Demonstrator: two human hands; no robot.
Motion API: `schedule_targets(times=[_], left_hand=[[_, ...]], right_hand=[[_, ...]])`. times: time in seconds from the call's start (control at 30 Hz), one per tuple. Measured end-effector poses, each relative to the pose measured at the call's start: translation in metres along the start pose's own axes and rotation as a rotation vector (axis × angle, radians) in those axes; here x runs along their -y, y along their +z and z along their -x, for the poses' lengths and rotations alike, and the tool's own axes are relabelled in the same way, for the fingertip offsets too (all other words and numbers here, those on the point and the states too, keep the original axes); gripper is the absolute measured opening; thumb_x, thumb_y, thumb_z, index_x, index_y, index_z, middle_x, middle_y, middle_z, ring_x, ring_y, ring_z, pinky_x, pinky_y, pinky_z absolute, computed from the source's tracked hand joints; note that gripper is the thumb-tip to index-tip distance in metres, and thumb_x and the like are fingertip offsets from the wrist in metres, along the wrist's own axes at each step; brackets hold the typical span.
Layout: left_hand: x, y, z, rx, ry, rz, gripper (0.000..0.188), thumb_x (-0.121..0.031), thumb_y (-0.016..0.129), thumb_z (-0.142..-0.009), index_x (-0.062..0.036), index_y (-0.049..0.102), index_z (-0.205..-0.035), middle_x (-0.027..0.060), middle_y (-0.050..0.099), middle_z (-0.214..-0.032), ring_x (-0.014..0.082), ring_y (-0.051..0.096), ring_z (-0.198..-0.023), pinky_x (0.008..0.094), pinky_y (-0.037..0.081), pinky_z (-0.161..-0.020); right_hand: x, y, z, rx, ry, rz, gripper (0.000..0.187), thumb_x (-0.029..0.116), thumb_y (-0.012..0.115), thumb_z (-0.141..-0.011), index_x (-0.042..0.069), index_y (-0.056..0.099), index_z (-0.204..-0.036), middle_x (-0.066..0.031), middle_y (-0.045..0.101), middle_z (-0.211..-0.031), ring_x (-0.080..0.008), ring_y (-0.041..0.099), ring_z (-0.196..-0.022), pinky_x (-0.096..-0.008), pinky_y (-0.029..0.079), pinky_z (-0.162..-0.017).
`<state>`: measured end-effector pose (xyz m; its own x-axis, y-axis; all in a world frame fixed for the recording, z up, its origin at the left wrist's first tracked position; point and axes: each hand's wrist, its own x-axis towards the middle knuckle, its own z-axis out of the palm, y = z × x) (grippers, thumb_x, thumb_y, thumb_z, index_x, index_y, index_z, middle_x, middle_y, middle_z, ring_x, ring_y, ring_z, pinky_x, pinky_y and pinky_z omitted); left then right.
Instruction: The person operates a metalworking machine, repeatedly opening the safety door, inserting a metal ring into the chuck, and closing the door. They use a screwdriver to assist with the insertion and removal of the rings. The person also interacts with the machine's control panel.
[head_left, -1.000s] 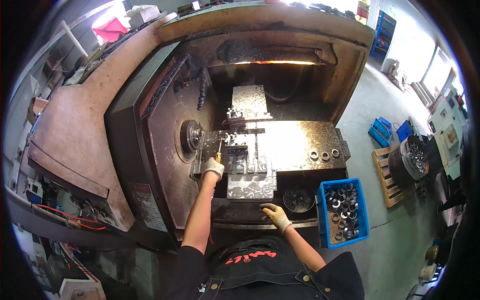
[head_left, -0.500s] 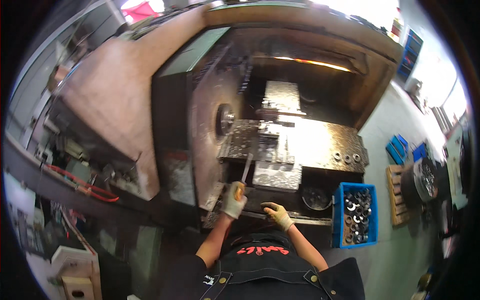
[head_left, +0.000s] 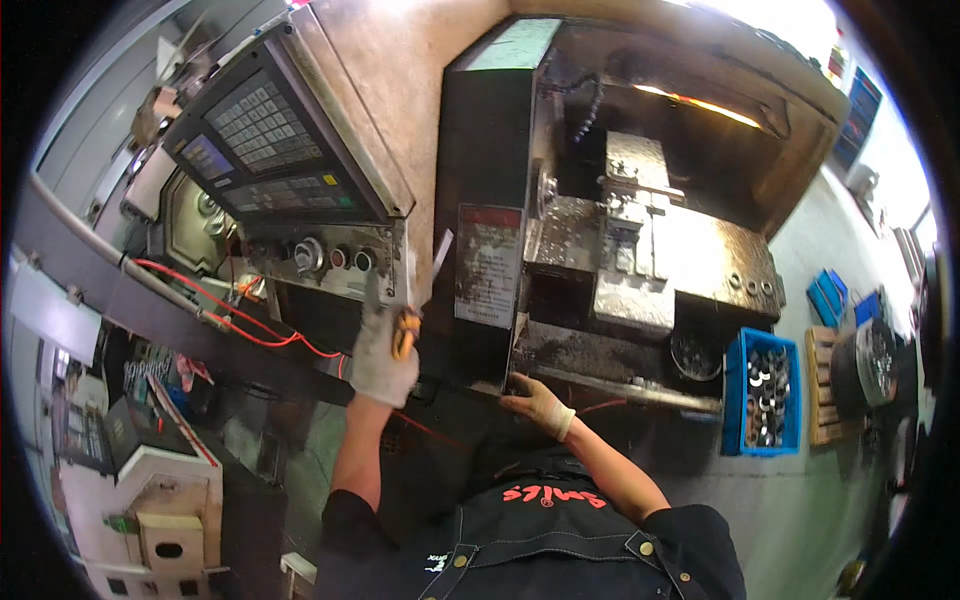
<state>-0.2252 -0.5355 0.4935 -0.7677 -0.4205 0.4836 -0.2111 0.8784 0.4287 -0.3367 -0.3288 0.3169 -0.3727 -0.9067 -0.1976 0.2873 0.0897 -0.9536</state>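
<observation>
The panel [head_left: 270, 145] stands above the gloved left hand [head_left: 382, 362], which is closed around the tool [head_left: 404, 338], blade up and orange handle against the palm. The tool is well apart from the right hand [head_left: 543, 408], whose fingers meet the door's [head_left: 482, 150] lower edge; I cannot tell whether they grip. Farther right stands the bin [head_left: 734, 395].

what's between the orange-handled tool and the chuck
In the head view, a dark panel with a label plate lies between the orange-handled tool and the chuck.
</observation>
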Motion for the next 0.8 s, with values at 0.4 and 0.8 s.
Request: schedule_targets(times=[0.4, 0.8], left_hand=[[0.047, -0.014, -0.035, -0.069, 0.016, 0.114, 0.047, 0.000, 0.053, -0.072, -0.0090, 0.052, -0.118, 0.0142, 0.062, -0.100, 0.0284, 0.061, -0.087, 0.0347, 0.048, -0.081], [-0.086, 0.088, 0.150, 0.715, -0.155, 1.319, 0.041, -0.001, 0.047, -0.082, -0.0004, 0.044, -0.123, 0.0073, 0.055, -0.103, 0.0140, 0.059, -0.079, 0.0208, 0.046, -0.063]], right_hand=[[-0.020, 0.025, 0.043, -0.453, -0.139, -0.023, 0.069, 0.025, 0.069, -0.076, -0.005, 0.040, -0.130, -0.0115, 0.058, -0.113, -0.0154, 0.055, -0.095, -0.0275, 0.046, -0.082], [-0.027, -0.033, 0.210, -0.768, -0.393, -0.584, 0.041, 0.010, 0.060, -0.083, 0.004, 0.049, -0.121, -0.0042, 0.058, -0.107, -0.0095, 0.057, -0.074, -0.0203, 0.045, -0.058]])
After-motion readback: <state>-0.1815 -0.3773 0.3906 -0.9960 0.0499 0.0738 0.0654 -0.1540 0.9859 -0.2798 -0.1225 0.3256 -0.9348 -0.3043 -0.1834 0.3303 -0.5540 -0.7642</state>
